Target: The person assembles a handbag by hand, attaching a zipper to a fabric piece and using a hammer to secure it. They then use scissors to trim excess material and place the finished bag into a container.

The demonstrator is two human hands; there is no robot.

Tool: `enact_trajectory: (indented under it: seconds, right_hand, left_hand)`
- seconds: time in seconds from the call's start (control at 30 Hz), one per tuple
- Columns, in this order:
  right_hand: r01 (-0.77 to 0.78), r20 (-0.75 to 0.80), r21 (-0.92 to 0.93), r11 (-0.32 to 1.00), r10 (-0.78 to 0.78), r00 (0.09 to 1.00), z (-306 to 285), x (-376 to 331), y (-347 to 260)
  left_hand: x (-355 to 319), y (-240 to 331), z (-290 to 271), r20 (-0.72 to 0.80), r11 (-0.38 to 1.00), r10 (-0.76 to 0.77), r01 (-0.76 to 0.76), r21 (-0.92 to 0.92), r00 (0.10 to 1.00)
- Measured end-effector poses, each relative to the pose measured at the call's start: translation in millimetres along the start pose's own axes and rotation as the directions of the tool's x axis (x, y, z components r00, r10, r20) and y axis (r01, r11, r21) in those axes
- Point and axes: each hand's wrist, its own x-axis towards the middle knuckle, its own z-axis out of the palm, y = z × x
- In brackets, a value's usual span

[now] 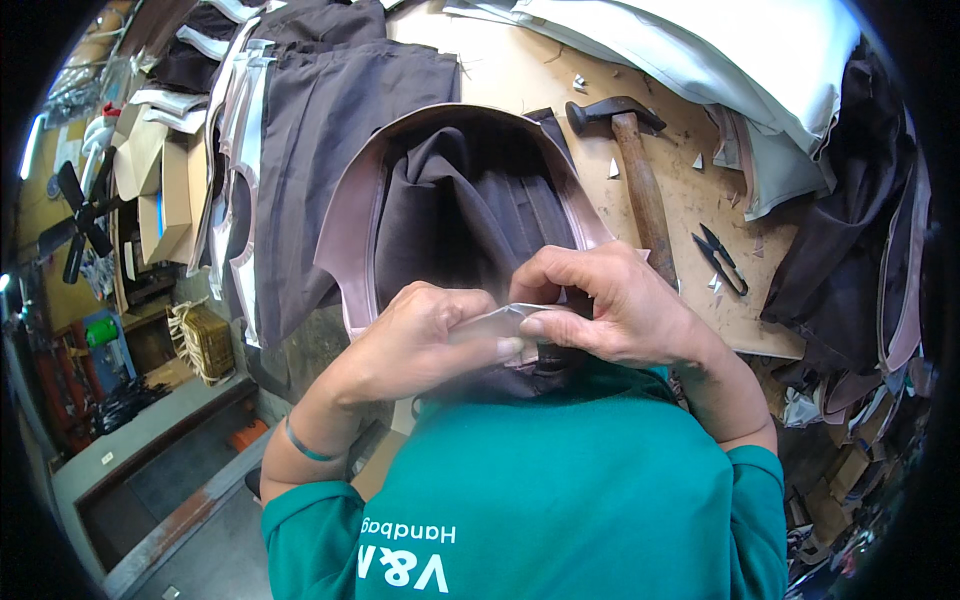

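A half-made bag [455, 190] with dark brown lining and a dusty pink rim lies in front of me, its near edge drawn up toward my chest. My left hand [425, 335] pinches a pale, greyish edge strip [490, 322] of the piece between thumb and fingers. Close beside it, my right hand [610, 305] grips the same strip with thumb and forefinger. The fingertips of both hands almost meet there. Blur and the fingers hide part of the strip.
Right of the bag, a wooden-handled hammer [642, 185] and black thread snips [722, 262] lie on the tan board [500, 60] among small scraps. Brown fabric panels [330, 150] are stacked at left; white pieces [700, 50] lie far right. Further left are a fan [75, 222] and cardboard boxes [165, 200].
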Motion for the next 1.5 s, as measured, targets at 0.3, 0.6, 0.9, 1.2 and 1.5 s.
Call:
enact_trajectory:
  seconds: [0.3,0.6,0.9,1.2,1.5]
  right_hand:
    - [0.059,-0.074,0.079,0.995,-0.053,0.996,4,-6,12]
    - [0.153,-0.086,-0.034,0.988,-0.155,0.984,16,-15,23]
    - [-0.212,0.121,0.224,0.951,0.188,0.975,6,-12,17]
    - [-0.024,0.049,0.226,0.974,0.013,0.999,6,-13,24]
    - [0.055,0.137,0.126,0.991,-0.072,0.988,6,-20,32]
  left_hand:
    - [-5,-14,7,-0.241,0.958,0.286,-0.277,0.07,0.928]
    - [-2,-16,20,-0.222,0.964,0.259,-0.237,0.119,0.94]
    - [-1,-6,16,-0.071,0.968,0.018,-0.035,-0.249,0.997]
    - [-13,-27,21,-0.233,0.967,0.253,-0.238,0.09,0.939]
    - [-11,-39,28,-0.131,0.711,0.629,-0.5,0.495,0.766]
